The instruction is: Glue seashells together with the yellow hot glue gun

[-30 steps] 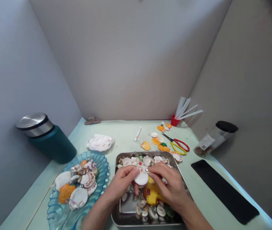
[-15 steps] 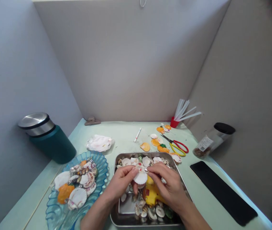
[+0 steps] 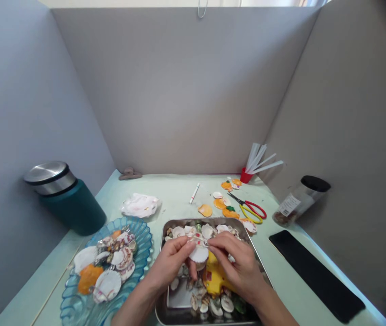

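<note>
Over the metal tray [image 3: 161, 312], my left hand [image 3: 172, 260] pinches a white scallop shell [image 3: 198, 255] between thumb and fingers. Small red spots show near the shell's upper edge. My right hand [image 3: 238, 260] has thumb and forefinger closed at the shell's right side, on a thin clear strand that runs towards the left fingertips; its exact kind is too small to tell. Beneath my right hand lies a yellow glue gun [image 3: 214, 277], partly covered by it. Assorted seashells [image 3: 216, 304] fill much of the tray around the gun.
To the left stand a blue glass plate [image 3: 145, 251] of shells and a teal flask [image 3: 73, 206]. Behind the tray lie scissors [image 3: 254, 211], orange shells [image 3: 205, 210] and a marker-like stick [image 3: 194, 193]. A red cup [image 3: 246, 175] of glue sticks, a jar [image 3: 301, 199] and a black phone-like slab [image 3: 315, 274] are rightward.
The view has tipped up slightly, showing more above the back panel. My hands keep nearly the same hold; the shiny bit at the right fingertips shows less.
</note>
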Demonstrator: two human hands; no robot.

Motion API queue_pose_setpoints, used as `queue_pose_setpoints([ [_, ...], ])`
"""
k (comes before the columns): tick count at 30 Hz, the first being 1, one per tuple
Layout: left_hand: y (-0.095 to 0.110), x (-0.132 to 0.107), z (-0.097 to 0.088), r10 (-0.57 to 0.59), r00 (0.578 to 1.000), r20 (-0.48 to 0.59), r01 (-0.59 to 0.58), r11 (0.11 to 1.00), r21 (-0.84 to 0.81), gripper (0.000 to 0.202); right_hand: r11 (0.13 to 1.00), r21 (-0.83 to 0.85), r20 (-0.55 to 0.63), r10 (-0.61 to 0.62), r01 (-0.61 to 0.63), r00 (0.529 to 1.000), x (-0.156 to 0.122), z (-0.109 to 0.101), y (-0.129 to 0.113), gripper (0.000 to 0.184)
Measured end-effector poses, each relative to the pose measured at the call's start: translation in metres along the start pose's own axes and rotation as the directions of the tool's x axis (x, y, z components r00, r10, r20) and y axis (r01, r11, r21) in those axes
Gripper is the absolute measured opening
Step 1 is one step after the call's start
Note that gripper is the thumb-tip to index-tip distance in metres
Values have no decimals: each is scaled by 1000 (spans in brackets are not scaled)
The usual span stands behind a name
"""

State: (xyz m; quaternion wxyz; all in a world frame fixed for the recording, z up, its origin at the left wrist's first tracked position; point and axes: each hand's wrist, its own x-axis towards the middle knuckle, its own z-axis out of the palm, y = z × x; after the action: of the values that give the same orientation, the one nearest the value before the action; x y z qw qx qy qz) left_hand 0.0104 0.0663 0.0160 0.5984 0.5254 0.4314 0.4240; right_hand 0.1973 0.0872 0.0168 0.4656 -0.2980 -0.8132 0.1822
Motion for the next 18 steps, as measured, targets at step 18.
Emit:
queue_pose_setpoints([
  [18, -2, 1, -1, -8, 1000, -26, 8, 1000, -22, 35, 1000, 2, 10, -23, 23, 1000, 0, -1, 0, 19],
])
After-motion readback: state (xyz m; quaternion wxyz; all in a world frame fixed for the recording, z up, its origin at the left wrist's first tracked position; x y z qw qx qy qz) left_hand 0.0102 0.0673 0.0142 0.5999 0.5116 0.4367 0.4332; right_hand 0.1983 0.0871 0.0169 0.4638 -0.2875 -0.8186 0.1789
